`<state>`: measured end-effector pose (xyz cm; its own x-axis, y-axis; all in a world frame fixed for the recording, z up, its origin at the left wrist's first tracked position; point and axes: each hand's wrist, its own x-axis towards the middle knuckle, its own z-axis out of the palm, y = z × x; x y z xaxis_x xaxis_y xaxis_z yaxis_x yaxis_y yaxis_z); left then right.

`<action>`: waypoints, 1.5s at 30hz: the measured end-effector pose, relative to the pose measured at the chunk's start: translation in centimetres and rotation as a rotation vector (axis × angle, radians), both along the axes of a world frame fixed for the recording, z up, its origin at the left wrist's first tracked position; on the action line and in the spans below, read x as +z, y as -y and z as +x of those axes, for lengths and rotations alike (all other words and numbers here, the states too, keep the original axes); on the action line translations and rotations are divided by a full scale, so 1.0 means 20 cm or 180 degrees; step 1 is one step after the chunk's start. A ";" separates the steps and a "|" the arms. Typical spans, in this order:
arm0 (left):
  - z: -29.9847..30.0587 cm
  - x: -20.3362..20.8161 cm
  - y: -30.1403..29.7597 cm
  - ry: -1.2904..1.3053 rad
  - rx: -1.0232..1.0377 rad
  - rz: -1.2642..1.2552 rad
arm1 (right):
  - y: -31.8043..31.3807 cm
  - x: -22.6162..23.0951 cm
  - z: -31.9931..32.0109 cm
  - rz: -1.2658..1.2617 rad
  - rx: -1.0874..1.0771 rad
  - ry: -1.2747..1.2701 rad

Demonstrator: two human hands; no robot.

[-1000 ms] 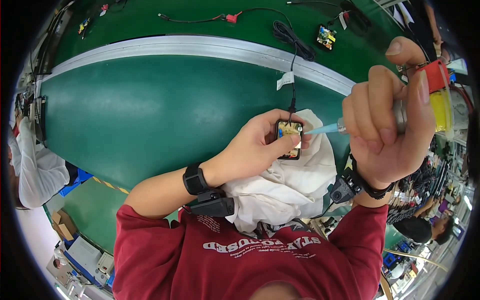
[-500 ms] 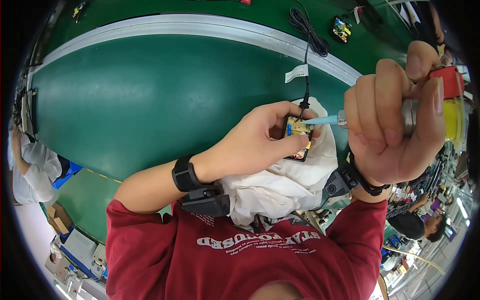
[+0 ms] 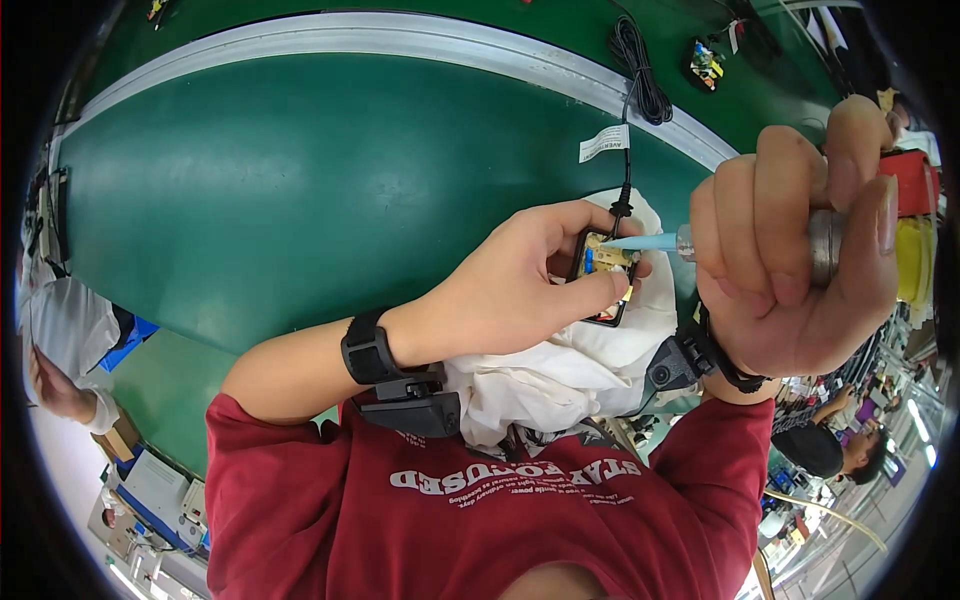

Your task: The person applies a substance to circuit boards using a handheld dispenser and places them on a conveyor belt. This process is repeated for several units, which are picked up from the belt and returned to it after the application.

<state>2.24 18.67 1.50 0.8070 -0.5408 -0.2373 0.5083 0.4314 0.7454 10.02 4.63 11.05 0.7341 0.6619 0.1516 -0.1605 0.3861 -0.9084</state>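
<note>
My left hand point(image 3: 535, 265) is wrapped round an open black power adapter case point(image 3: 605, 320), thumb on its near side and fingers on the far one. Inside the case shows a circuit board point(image 3: 602, 254) with yellow and blue parts. A black cord point(image 3: 627, 180) with a white tag point(image 3: 603, 144) runs from its far end. My right hand point(image 3: 790, 240) is closed round a glue dispenser with a pale blue tapered nozzle point(image 3: 648, 243), a metal barrel and a red and yellow rear part. The nozzle's tip points left over the board; whether it touches cannot be told.
White cloth point(image 3: 560, 375) lies beneath my hands on the green table point(image 3: 300, 180). Beyond a metal rail point(image 3: 400, 35) are a cord coil point(image 3: 642, 75) and another open adapter point(image 3: 704, 65). Another person's hand point(image 3: 62, 390) shows far left; a person point(image 3: 830, 450) sits at right.
The coil, second adapter and held adapter sit slightly further right in the picture. My grips are unchanged, with the nozzle still over the board. The other person's hand at left has shifted.
</note>
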 end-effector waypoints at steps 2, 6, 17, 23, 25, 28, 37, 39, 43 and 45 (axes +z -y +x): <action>0.01 0.01 0.00 0.0014 -0.0119 0.0001 | 0.02 -0.01 0.00 0.0597 0.0268 0.0012; 0.02 0.03 0.01 0.0000 -0.0166 0.0095 | 0.05 0.06 -0.07 -0.0162 -0.0274 0.0221; 0.00 0.02 0.04 0.0035 0.0054 -0.0082 | 0.04 0.12 -0.10 -0.0375 -0.0615 0.0060; 0.05 0.02 -0.02 0.0045 -0.0161 0.0490 | 0.06 0.13 -0.12 -0.0305 -0.0542 0.0091; 0.06 0.00 -0.02 0.0067 -0.0027 0.0331 | 0.06 0.13 -0.12 -0.0286 -0.0520 0.0106; 0.06 0.00 -0.02 0.0056 0.0151 0.0117 | 0.06 0.13 -0.11 -0.0332 -0.0193 0.0096; 0.07 0.03 -0.04 0.0085 0.0182 0.0148 | 0.02 0.17 -0.15 -0.0636 -0.0298 -0.0065; 0.07 0.03 -0.04 0.0129 0.0172 0.0157 | 0.04 0.15 -0.13 -0.0682 -0.0192 0.0089; 0.07 0.03 -0.03 0.0053 0.0175 0.0123 | 0.05 0.14 -0.13 -0.0700 -0.0213 0.0186; 0.06 0.03 -0.03 0.0036 0.0179 0.0108 | 0.05 0.13 -0.14 -0.0682 -0.0340 0.0132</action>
